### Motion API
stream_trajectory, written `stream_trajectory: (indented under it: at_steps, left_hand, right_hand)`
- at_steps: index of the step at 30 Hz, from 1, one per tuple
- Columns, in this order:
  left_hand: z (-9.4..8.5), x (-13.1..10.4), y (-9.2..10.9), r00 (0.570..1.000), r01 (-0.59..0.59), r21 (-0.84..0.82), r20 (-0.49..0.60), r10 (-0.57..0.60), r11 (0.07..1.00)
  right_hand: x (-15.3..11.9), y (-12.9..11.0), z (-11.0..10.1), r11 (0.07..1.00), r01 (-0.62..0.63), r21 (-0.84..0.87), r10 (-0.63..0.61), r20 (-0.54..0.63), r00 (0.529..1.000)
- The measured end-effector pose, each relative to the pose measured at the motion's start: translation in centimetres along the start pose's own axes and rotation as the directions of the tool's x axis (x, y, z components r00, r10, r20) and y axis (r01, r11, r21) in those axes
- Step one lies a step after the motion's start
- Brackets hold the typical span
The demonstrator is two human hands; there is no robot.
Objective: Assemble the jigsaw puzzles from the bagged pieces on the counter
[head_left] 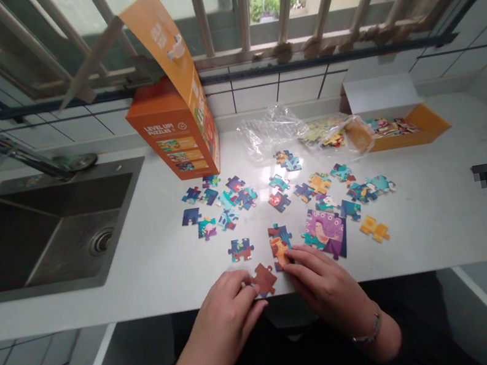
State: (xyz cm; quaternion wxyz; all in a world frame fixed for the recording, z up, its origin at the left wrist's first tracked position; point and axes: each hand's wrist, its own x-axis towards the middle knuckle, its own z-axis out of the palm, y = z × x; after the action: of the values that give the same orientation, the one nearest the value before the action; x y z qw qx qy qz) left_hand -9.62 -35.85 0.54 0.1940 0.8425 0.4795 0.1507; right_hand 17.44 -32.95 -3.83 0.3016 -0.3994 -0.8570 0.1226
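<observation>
Near the counter's front edge my left hand pinches a reddish-brown puzzle piece by its left side. My right hand has its fingertips on a tall puzzle piece with orange and dark blue on it, which lies on the counter; the thumb is partly hidden. A blue and brown puzzle piece lies just beyond my left hand. Beyond my right hand is a joined purple section with a bird. To its right lie yellow puzzle pieces.
Several loose puzzle pieces spread across the white counter. An orange puzzle box stands open at the back. Clear plastic bags and an orange tray of pieces are back right. A sink is at left.
</observation>
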Motion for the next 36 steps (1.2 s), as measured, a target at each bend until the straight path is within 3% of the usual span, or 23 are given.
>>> stream_trajectory:
  at_steps: [9,14,18,23,25,31,36]
  left_hand:
    - [-0.6,-2.9,-1.9,0.991,-0.082,0.164,-0.089,0.097,0.983]
    - [-1.6,-5.4,-4.7,0.984,0.044,0.227,-0.176,-0.004,0.973]
    - [-2.2,-5.9,-6.5,0.966,0.176,0.295,-0.235,-0.107,0.939]
    - [-1.7,-3.9,-5.9,0.922,0.302,0.362,-0.345,-0.174,0.882]
    - [-1.2,-2.5,-5.0,0.929,0.263,0.340,-0.340,-0.143,0.903]
    - [0.5,0.7,-3.3,0.984,0.028,0.299,-0.179,0.027,0.954]
    - [1.4,2.2,-3.3,0.983,0.024,0.328,-0.182,0.038,0.944]
  right_hand:
    - [0.0,-0.1,0.0,1.000,0.013,-0.013,-0.013,-0.016,1.000]
    - [-0.2,0.0,0.2,1.000,0.012,-0.011,-0.012,-0.013,1.000]
    - [-0.1,0.0,0.2,1.000,0.013,-0.009,-0.013,0.000,1.000]
    - [0.1,-0.3,0.2,0.999,-0.009,-0.051,0.009,-0.008,1.000]
    - [0.3,-0.5,0.3,0.996,-0.005,-0.084,0.003,-0.026,1.000]
    - [1.1,-0.6,0.8,0.979,-0.034,-0.202,0.045,0.049,0.998]
    - [1.0,-0.5,1.1,0.973,-0.064,-0.224,0.083,0.076,0.994]
